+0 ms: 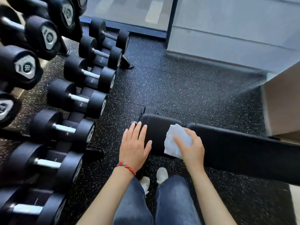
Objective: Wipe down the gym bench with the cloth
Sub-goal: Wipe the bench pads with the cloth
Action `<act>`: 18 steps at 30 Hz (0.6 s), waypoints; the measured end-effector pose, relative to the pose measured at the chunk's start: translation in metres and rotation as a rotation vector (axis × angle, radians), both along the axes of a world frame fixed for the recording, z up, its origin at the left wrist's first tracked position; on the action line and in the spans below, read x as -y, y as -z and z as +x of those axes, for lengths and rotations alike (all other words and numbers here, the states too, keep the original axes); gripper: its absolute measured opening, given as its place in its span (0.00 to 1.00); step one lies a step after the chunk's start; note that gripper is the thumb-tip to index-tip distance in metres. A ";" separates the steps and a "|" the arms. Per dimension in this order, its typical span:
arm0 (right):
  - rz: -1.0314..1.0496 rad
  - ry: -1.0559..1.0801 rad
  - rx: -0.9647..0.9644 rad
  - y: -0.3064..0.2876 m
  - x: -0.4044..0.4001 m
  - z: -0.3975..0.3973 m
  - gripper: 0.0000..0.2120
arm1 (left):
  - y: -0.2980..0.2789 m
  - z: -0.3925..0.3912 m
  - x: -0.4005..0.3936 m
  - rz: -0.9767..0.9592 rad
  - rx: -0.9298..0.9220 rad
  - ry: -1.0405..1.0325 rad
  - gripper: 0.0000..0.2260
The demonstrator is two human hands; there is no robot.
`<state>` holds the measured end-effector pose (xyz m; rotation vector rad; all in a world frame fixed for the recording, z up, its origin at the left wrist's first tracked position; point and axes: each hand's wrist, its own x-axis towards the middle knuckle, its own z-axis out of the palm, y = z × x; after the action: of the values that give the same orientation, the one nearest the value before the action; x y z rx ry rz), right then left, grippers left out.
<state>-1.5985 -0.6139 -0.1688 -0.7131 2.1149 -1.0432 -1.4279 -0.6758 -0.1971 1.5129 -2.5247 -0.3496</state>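
Note:
A black padded gym bench (pixel 235 148) runs from the centre to the right edge, with a short seat pad (pixel 158 127) at its left end and a gap before the long pad. My right hand (pixel 191 146) grips a crumpled white cloth (pixel 176 140) and presses it on the seat pad near that gap. Flat on the seat pad's left end lies my left hand (pixel 134 145), fingers straight, a red bead bracelet on its wrist.
A rack of black dumbbells (pixel 61 98) fills the left side, close to the bench's left end. Speckled black rubber floor (pixel 178 86) lies beyond the bench. A grey wall and glass panel (pixel 227 30) stand at the back, a tan block (pixel 284 103) at right.

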 end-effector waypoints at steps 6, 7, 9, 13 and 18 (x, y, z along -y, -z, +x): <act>-0.048 -0.078 -0.010 -0.027 0.008 -0.001 0.14 | -0.037 0.007 -0.012 -0.015 -0.004 -0.049 0.24; -0.059 -0.096 -0.007 -0.029 0.009 -0.003 0.14 | -0.040 0.007 -0.014 -0.017 -0.003 -0.062 0.23; -0.077 -0.135 0.001 -0.032 0.012 -0.008 0.15 | -0.045 0.004 -0.018 -0.025 0.004 -0.088 0.23; -0.085 -0.249 -0.004 -0.037 0.020 -0.024 0.16 | -0.052 -0.003 -0.025 -0.046 0.015 -0.193 0.23; -0.088 -0.462 -0.014 -0.045 0.022 -0.035 0.20 | -0.061 -0.011 -0.048 -0.050 0.012 -0.406 0.23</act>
<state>-1.6340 -0.6363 -0.1237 -1.1858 1.7982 -0.8755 -1.4386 -0.6280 -0.1366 1.9523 -2.1401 -0.2139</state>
